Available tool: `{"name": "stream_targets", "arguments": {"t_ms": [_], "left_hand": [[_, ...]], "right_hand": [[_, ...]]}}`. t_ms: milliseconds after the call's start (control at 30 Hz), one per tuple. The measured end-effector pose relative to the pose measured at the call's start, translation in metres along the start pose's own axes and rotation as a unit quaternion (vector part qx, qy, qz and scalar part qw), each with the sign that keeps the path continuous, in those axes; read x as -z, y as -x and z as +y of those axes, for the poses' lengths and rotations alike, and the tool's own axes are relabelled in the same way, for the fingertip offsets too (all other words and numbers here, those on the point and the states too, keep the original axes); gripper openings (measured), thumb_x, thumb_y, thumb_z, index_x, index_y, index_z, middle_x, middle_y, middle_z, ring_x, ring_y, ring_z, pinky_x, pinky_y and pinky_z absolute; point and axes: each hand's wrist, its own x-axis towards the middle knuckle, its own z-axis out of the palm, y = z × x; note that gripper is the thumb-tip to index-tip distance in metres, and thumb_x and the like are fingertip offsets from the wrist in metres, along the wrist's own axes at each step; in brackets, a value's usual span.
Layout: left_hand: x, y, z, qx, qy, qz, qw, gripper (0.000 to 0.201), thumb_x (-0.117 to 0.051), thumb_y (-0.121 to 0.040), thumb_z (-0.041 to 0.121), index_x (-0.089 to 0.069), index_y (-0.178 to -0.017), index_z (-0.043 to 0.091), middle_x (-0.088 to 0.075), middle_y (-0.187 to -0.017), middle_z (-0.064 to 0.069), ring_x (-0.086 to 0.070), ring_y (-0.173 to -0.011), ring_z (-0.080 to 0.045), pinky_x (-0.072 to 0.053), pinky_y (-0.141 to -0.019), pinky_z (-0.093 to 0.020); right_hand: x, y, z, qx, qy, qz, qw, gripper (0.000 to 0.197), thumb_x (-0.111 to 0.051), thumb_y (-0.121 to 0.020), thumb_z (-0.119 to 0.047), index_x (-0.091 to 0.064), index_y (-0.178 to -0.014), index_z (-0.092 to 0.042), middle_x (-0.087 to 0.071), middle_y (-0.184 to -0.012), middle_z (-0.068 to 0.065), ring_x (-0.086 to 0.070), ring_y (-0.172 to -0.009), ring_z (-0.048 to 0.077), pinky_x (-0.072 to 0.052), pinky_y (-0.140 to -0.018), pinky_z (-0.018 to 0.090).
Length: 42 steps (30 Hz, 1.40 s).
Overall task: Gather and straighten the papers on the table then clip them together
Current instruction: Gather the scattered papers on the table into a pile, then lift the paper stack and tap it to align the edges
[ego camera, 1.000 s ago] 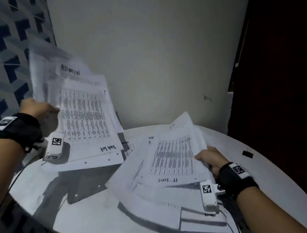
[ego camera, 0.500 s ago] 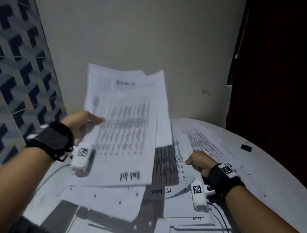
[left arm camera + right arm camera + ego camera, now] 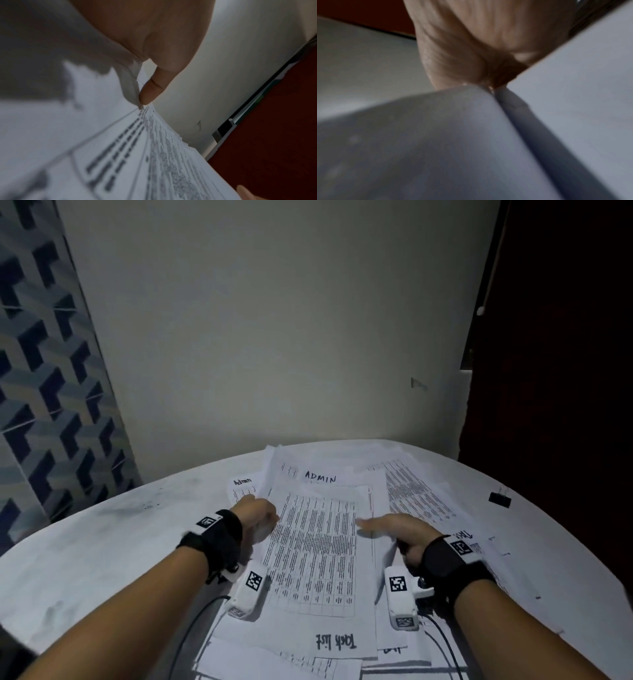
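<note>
- I am seeing the left hand (image 3: pixel 257 517) covering its own fingertips at the edge of the papers (image 3: pixel 313 556); the head view is hiding how they lie.
- The right wrist view is blurring the right hand (image 3: pixel 479 44) and the sheets under it.
- The lowest sheets are running off the head view's bottom edge.
- The small black clip (image 3: pixel 499 499) is showing too little detail.

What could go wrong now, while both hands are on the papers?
The left hand grips only the edge of the papers, so sheets may slip or crease. Sheets fan out under the right hand, and some could be left behind. The clip lies far right, so reaching for it may loosen the pile.
</note>
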Motion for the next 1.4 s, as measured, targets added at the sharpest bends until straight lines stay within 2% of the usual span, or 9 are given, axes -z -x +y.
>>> {"name": "stream_targets", "arguments": {"t_ms": [167,300,400,667,767,967,1133,1267,1400], "left_hand": [[-0.006,-0.002,-0.004,-0.012,-0.013,0.013,1.000,0.030,-0.062,-0.091,0.003,-0.046,-0.116,0.000,-0.057,-0.109,-0.019,-0.057,-0.089,-0.029,-0.045,-0.065,-0.032],[0.012,-0.002,0.004,-0.035,-0.026,0.048,0.998,0.039,-0.078,-0.075,0.010,-0.042,-0.089,0.013,-0.049,-0.094,-0.010,-0.048,-0.081,-0.025,-0.037,-0.067,-0.032],[0.034,0.008,0.016,-0.040,0.070,0.048,0.996,0.081,-0.092,-0.064,0.020,-0.036,-0.123,0.017,-0.052,-0.115,-0.010,-0.053,-0.106,-0.031,-0.044,-0.074,-0.037],[0.068,0.076,0.082,-0.120,0.218,-0.198,0.948,0.060,-0.100,-0.049,0.028,-0.079,-0.103,0.011,-0.078,-0.106,-0.010,-0.077,-0.092,-0.022,-0.062,-0.073,-0.036],[0.069,0.098,0.117,-0.243,0.167,-0.092,0.951,0.033,-0.084,-0.076,0.009,-0.075,-0.106,0.001,-0.079,-0.104,-0.014,-0.076,-0.097,-0.033,-0.061,-0.078,-0.036],[0.059,0.116,0.156,-0.393,0.159,0.082,0.902,0.014,-0.083,-0.074,-0.002,-0.076,-0.084,0.005,-0.078,-0.082,-0.008,-0.074,-0.071,-0.019,-0.062,-0.070,-0.033],[0.052,0.113,0.147,-0.414,0.206,0.075,0.884,0.029,-0.083,-0.070,-0.010,-0.075,-0.092,0.008,-0.079,-0.084,0.003,-0.076,-0.079,-0.014,-0.063,-0.081,-0.036],[0.042,0.109,0.131,-0.409,0.198,-0.010,0.891,0.053,-0.087,-0.068,0.001,-0.073,-0.118,0.012,-0.077,-0.117,-0.008,-0.071,-0.112,-0.031,-0.054,-0.100,-0.055],[0.030,0.101,0.120,-0.417,0.230,-0.010,0.879,0.049,-0.075,-0.087,-0.001,-0.065,-0.132,0.013,-0.073,-0.127,-0.002,-0.068,-0.118,-0.019,-0.052,-0.104,-0.050]], "right_hand": [[-0.008,-0.010,0.001,0.044,0.064,0.052,0.996,0.040,-0.085,-0.064,0.008,-0.070,-0.101,0.012,-0.072,-0.106,0.025,-0.068,-0.092,0.037,-0.052,-0.072,0.036],[-0.004,0.008,-0.012,0.138,0.056,0.060,0.987,0.037,-0.074,-0.073,0.018,-0.072,-0.107,0.002,-0.077,-0.104,0.022,-0.073,-0.099,0.039,-0.058,-0.091,0.051],[0.011,0.026,-0.031,0.212,0.037,0.054,0.975,0.039,-0.072,-0.077,0.018,-0.072,-0.111,-0.002,-0.078,-0.106,0.018,-0.072,-0.103,0.040,-0.056,-0.095,0.056],[0.023,0.071,-0.106,0.360,0.014,0.084,0.929,0.028,-0.076,-0.079,0.010,-0.071,-0.105,-0.001,-0.080,-0.081,0.000,-0.077,-0.074,0.011,-0.057,-0.061,0.019],[0.021,0.084,-0.132,0.422,0.037,0.117,0.898,0.025,-0.078,-0.079,0.007,-0.071,-0.103,-0.001,-0.079,-0.081,-0.002,-0.076,-0.072,0.007,-0.057,-0.062,0.019],[0.010,0.094,-0.154,0.522,0.014,0.184,0.833,0.022,-0.080,-0.083,-0.006,-0.074,-0.099,-0.018,-0.077,-0.098,-0.004,-0.075,-0.093,0.012,-0.059,-0.086,0.032],[0.012,0.098,-0.145,0.517,-0.043,0.184,0.835,0.028,-0.079,-0.083,0.000,-0.072,-0.103,-0.018,-0.073,-0.100,-0.010,-0.070,-0.085,-0.007,-0.057,-0.085,0.017],[0.007,0.092,-0.126,0.494,-0.046,0.183,0.849,0.032,-0.077,-0.083,0.003,-0.072,-0.098,-0.025,-0.077,-0.102,-0.004,-0.074,-0.098,0.016,-0.059,-0.093,0.041],[-0.003,0.085,-0.110,0.509,-0.057,0.163,0.843,0.033,-0.075,-0.086,0.004,-0.071,-0.099,-0.026,-0.079,-0.099,-0.009,-0.075,-0.098,0.011,-0.059,-0.089,0.029]]}}
